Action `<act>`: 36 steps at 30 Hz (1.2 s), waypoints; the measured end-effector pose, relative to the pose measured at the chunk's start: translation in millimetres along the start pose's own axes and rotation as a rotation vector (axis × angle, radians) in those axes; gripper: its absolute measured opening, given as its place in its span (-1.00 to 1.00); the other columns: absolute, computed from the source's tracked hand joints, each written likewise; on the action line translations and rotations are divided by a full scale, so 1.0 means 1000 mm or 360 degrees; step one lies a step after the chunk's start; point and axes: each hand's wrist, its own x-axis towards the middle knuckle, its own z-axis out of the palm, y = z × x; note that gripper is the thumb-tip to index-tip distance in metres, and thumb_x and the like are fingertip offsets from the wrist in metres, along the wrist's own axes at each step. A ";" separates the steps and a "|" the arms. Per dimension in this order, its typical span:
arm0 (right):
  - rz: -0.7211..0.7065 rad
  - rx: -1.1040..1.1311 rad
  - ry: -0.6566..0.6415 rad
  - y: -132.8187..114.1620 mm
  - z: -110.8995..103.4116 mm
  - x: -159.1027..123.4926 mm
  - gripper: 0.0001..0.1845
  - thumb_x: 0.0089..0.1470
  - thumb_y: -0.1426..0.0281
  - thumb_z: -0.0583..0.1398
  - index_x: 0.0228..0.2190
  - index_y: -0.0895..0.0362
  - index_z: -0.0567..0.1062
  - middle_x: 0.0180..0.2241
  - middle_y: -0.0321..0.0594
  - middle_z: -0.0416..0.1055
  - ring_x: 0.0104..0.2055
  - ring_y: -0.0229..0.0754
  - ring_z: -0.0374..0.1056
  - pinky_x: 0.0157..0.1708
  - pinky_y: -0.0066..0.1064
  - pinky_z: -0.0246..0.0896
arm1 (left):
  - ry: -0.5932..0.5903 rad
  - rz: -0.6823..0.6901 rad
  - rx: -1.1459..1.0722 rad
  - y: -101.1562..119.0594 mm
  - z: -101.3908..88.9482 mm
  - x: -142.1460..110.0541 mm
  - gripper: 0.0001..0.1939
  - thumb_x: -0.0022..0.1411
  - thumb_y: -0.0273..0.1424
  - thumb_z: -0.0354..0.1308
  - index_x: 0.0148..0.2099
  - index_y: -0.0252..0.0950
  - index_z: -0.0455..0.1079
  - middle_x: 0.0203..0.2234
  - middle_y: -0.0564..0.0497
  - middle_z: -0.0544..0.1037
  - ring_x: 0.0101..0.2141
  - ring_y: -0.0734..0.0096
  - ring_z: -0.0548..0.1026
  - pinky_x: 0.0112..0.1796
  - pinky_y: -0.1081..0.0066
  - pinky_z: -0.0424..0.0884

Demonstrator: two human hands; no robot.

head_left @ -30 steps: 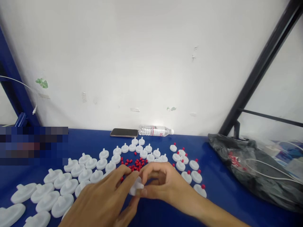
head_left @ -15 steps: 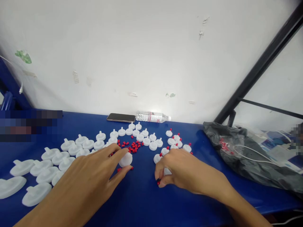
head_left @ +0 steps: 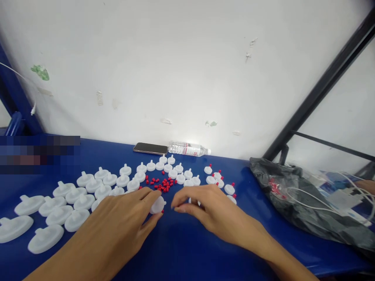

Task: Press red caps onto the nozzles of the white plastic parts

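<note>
My left hand (head_left: 123, 226) pinches a white plastic disc (head_left: 158, 204) between thumb and forefinger, just above the blue table (head_left: 187, 249). My right hand (head_left: 211, 212) lies beside it, thumb and forefinger pressed together and pointing at the disc; what they hold is too small to make out. A heap of small red caps (head_left: 164, 184) lies just behind both hands. Many bare white discs (head_left: 73, 195) spread over the left. Several discs with red caps on them (head_left: 219, 180) sit behind my right hand.
A phone (head_left: 150, 148) and a lying water bottle (head_left: 189, 148) rest against the white wall. A black plastic bag (head_left: 295, 203) with white cables over it fills the right side. A black metal post (head_left: 316, 86) slants up at the right.
My right hand set a disc down on the right, then came back left toward the left hand. My left hand took a fresh white disc from near the red caps.
</note>
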 end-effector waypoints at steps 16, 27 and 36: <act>0.0096 0.0795 0.0350 0.005 0.024 0.012 -0.75 0.29 0.05 0.59 -0.25 -0.05 0.90 -0.22 -0.21 0.80 -0.31 -0.17 0.60 -0.35 -0.36 0.37 | 0.0212 0.0210 0.0019 0.005 -0.002 0.002 -0.62 0.56 -0.50 0.00 -0.08 -0.16 0.67 -0.17 -0.10 0.83 -0.38 0.15 0.79 -0.55 0.33 0.51; 0.0497 0.1905 -0.0067 0.000 0.022 0.011 -0.16 -0.21 0.45 0.79 0.07 -0.06 0.64 0.04 -0.28 0.66 -0.05 -0.22 0.60 -0.05 -0.43 0.54 | 0.0443 0.0365 0.0021 0.014 -0.012 0.011 -0.48 0.82 -0.37 -0.30 0.10 -0.17 0.55 -0.13 -0.04 0.84 -0.25 0.25 0.87 -0.53 0.35 0.60; 0.0511 0.1785 -0.0174 0.006 0.032 0.015 -0.21 -0.31 0.32 0.79 0.03 0.06 0.84 -0.27 -0.36 0.66 -0.24 -0.22 0.57 -0.02 -0.30 0.59 | 0.0420 0.0420 -0.0128 0.018 -0.007 0.008 -0.52 0.85 -0.30 -0.30 0.18 -0.15 0.50 -0.10 0.01 0.84 -0.29 0.30 0.88 -0.52 0.38 0.65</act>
